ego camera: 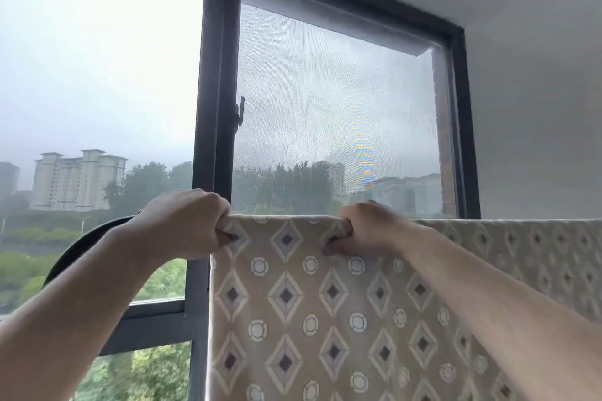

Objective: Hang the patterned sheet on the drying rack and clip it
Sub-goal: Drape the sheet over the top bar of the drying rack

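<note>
Far left, through the glass, pale tower blocks (78, 179) stand above green trees. Nearer, a dark curved rim (85, 242) shows behind the left forearm; what it belongs to cannot be told. The left hand (187, 224) is raised, its fingers curled over and gripping the top left corner of the patterned sheet (309, 309). Behind it rises the dark window frame (215, 101) with a small handle (240, 111) beside a mesh screen (329, 120). The beige sheet, printed with diamonds and circles, hangs straight down from a level top edge and runs off to the right; whatever carries it is hidden under the fold. The right hand (369, 231) grips the same top edge near the left hand, fingers curled round the cloth. At the right is a plain grey wall (540, 114).
</note>
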